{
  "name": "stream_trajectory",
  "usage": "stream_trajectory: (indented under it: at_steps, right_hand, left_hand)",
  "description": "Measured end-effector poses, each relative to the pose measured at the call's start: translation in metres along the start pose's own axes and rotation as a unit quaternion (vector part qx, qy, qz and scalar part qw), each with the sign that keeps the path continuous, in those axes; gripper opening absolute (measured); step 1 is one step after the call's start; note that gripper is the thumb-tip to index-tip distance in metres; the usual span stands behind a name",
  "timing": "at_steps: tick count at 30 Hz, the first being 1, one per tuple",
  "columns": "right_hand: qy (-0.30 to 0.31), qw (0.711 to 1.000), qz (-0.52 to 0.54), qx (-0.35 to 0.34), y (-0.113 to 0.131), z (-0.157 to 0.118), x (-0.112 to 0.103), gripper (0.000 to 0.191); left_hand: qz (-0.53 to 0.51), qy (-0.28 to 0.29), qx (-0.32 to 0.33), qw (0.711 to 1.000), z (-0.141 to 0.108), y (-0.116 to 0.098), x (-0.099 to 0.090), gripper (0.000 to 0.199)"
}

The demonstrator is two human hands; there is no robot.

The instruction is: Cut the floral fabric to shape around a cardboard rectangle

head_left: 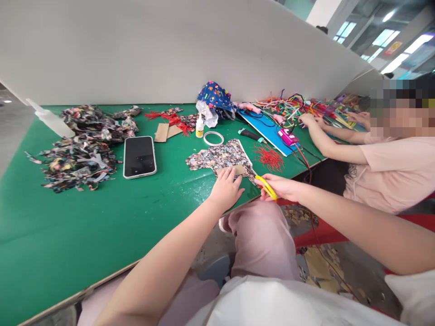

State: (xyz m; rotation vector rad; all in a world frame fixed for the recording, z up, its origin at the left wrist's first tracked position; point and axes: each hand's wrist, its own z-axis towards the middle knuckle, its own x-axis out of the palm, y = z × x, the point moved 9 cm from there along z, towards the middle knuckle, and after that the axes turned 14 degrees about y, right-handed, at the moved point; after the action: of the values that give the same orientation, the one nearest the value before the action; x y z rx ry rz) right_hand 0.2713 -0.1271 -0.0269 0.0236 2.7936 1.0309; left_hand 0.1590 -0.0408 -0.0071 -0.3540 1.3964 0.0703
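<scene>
A dark floral piece of fabric (220, 156) lies spread on the green table near its front edge. My left hand (227, 188) rests on it with fingers stretched out, pressing on a small brown cardboard strip (239, 170). In my right hand (280, 186) is a pair of scissors with yellow handles (267, 187). The blades reach the fabric's right edge; how far apart they stand is hard to see. Just beyond the fabric are a white ring (214, 138), perhaps a tape roll, and a small glue bottle (199, 127).
Fabric strips (81, 163) pile up at the left beside a phone (139, 157) and a white squeeze bottle (52, 120). A utility knife (252, 135), red strings (270, 158) and a blue board (268, 133) lie to the right. A co-worker (390, 167) sits at the far right, hands among colourful cords.
</scene>
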Motion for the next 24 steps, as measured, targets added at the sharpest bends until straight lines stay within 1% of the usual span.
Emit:
stream_trajectory:
  at_steps: [4,8,12,16,19,22,24]
  right_hand:
    - [0.016,1.000,-0.019,0.018,0.001,0.001,0.004,0.050]
    - [0.013,0.999,-0.040,0.022,0.005,-0.002,0.005,0.052]
    - [0.032,0.998,-0.036,0.029,0.006,-0.002,0.007,0.054]
    - [0.023,0.998,-0.036,0.040,0.008,0.003,0.003,0.057]
    - [0.028,0.999,-0.032,0.033,0.012,0.008,0.005,0.053]
    - [0.037,0.999,-0.033,0.000,0.018,0.010,0.009,0.045]
    - [0.041,0.998,-0.032,-0.023,0.021,0.011,0.010,0.043]
  left_hand:
    - [-0.001,-0.002,-0.001,1.000,0.000,0.000,-0.001,0.044]
    - [0.002,-0.003,-0.001,1.000,0.000,0.000,0.000,0.044]
    - [-0.001,-0.001,-0.004,1.000,0.000,0.000,0.000,0.045]
    - [-0.003,0.003,-0.006,1.000,0.000,0.001,0.000,0.045]
    - [0.003,0.009,-0.008,1.000,0.000,0.000,0.001,0.046]
    - [0.004,0.009,-0.008,1.000,0.000,0.000,0.001,0.047]
    - [0.001,0.008,-0.009,1.000,0.001,0.000,0.002,0.046]
